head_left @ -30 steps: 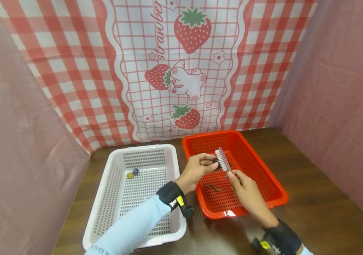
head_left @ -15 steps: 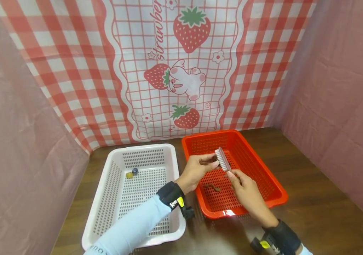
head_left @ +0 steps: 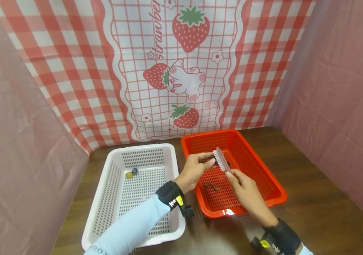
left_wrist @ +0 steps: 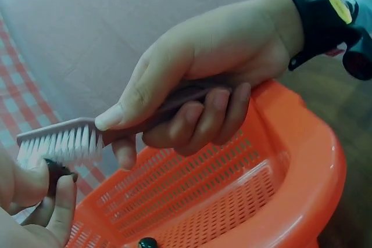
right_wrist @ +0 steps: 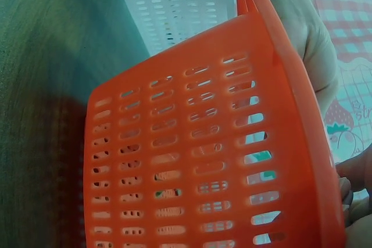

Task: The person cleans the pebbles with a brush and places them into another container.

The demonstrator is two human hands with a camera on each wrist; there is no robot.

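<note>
My right hand (head_left: pixel 246 189) grips the handle of a mauve brush (head_left: pixel 222 159) with white bristles, held above the red basket (head_left: pixel 265 173). Across from it, my left hand (head_left: pixel 195 169) pinches a small dark object (left_wrist: pixel 57 172) against or just under the bristles, most of it covered by fingers. In the left wrist view the right hand (left_wrist: pixel 203 74) has its thumb along the brush (left_wrist: pixel 64 137). Inside the red basket lie a brown, twisted piece (head_left: pixel 212 186) and some dark bits, one a shiny black item (left_wrist: pixel 147 242).
A white basket (head_left: pixel 103 198) stands to the left under my left forearm, holding a yellow item (head_left: pixel 129 175) and a dark blue ball (head_left: pixel 134 171). Both baskets are on a wooden table (head_left: pixel 309 198). A checked strawberry cloth (head_left: pixel 181 71) hangs behind. The red basket's wall (right_wrist: pixel 174 161) fills the right wrist view.
The brush and the left hand's fingertips have shifted slightly left, and the left fingers have altered their angle a little. Both hands keep hold of their things.
</note>
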